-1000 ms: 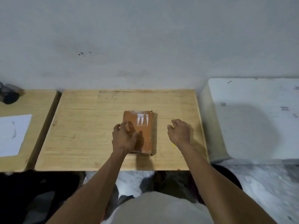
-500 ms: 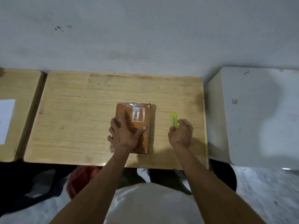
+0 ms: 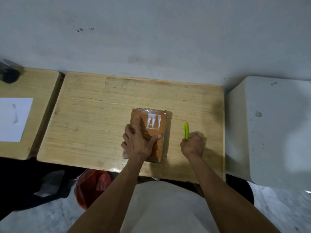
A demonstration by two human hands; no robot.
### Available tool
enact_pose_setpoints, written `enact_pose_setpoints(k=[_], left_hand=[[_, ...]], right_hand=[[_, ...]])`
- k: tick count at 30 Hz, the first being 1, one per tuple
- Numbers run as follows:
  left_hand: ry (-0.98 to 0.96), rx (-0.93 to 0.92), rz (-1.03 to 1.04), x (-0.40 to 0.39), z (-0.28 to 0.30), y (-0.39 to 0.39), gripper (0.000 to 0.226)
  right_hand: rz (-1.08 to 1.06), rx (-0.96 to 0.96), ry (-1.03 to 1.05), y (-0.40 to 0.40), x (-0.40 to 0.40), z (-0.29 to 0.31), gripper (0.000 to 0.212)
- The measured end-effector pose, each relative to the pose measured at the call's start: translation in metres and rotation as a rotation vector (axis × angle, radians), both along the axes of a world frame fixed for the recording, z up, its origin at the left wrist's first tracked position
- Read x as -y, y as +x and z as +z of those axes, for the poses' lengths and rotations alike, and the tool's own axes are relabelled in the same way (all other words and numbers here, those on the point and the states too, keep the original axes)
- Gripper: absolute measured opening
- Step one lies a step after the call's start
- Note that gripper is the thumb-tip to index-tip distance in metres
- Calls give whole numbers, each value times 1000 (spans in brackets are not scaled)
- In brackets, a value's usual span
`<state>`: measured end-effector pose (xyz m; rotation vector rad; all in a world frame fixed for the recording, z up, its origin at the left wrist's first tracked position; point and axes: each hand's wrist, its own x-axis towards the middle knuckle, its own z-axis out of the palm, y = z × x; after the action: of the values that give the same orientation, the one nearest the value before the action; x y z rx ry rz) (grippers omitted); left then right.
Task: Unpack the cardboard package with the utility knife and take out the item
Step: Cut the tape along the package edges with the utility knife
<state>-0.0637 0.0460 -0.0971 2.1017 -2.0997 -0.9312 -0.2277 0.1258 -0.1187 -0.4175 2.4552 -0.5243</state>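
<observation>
A flat orange-brown cardboard package (image 3: 155, 116), wrapped in clear tape and marked with white shapes, lies on the wooden table (image 3: 94, 118). My left hand (image 3: 139, 140) lies flat on its near half with fingers spread, pressing it down. Just right of the package, my right hand (image 3: 192, 145) is closed around a yellow-green utility knife (image 3: 186, 130). The knife points away from me and stands clear of the package. I cannot see any blade.
A second wooden table (image 3: 33, 91) at the left carries a white sheet of paper (image 3: 14, 119) and a dark object (image 3: 9, 74) at its far corner. A white block (image 3: 269, 128) stands right of the table. A red bag (image 3: 91, 187) lies on the floor below.
My right hand has closed on the knife and raised it beside the package. My left hand has spread flat on the package. The camera has tilted downward.
</observation>
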Motion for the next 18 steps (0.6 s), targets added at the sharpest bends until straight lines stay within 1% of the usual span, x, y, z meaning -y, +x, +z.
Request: enact_pose_setpoints(k=[2, 4, 6, 8, 10, 12, 13, 16, 18], left_hand=[[-4, 2, 3, -1, 0, 0, 108], [-10, 6, 4, -2, 0, 0, 108], [-8, 2, 0, -2, -1, 1, 108], [-6, -2, 4, -2, -1, 1, 108], [-4, 13, 10, -3, -1, 1, 108], [-2, 16, 15, -4, -1, 1, 108], [-7, 13, 17, -4, -1, 1, 108], [-12, 10, 19, -3, -1, 0, 108], [-8, 14, 23, -4, -1, 0, 108]], right_hand=[[-29, 60, -99, -1, 2, 2, 18], [-113, 181, -218, -5, 7, 8, 16], [-260, 410, -371, -7, 14, 20, 17], [-352, 637, -504, -12, 21, 35, 23], [-314, 781, -602, -15, 27, 46, 25], [-175, 821, -669, -16, 32, 55, 26], [-99, 809, -685, -16, 35, 57, 28], [89, 687, -689, -13, 43, 64, 27], [143, 601, -678, -12, 48, 67, 21]])
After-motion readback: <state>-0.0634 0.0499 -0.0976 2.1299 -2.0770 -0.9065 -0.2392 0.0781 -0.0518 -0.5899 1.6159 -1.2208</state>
